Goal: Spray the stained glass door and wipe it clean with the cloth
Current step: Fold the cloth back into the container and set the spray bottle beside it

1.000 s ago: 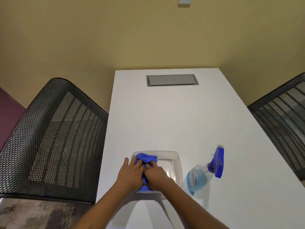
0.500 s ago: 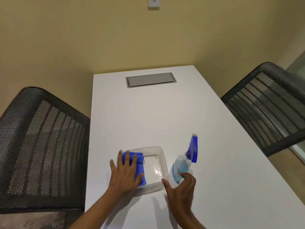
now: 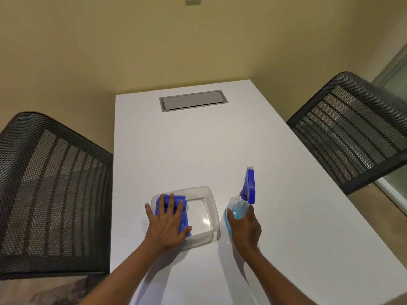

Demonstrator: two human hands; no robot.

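Blue microfibre, by the look of it: the cloth (image 3: 182, 219) lies bunched in the left part of a clear plastic tub (image 3: 209, 194), directly under the left hand (image 3: 168, 225). It should be soft, light and shapeless, so it is best gathered in a full fist rather than pinched at one corner, or it will trail. The tub looks light too and may slide or lift with the cloth if the fabric drags on its wall.

Just right of the tub stands the spray bottle (image 3: 236, 209), upright on the white desk (image 3: 198, 150), with pale blue liquid in its clear lower body and a blue trigger head above. Smooth plastic with liquid inside will probably feel bottom-heavy and a little slippery; the narrow neck under the trigger head seems the surest place to take hold.

Left hand: palm down, fingers spread flat over the cloth, pressing rather than closed on it. Right hand (image 3: 244, 227): cupped round the bottle's lower body from the near side, thumb to the left; whether it is fully clamped I cannot tell. Both forearms reach forward from the near edge.

A glass panel (image 3: 396, 69) shows far off to the right of the right hand, possibly the door.
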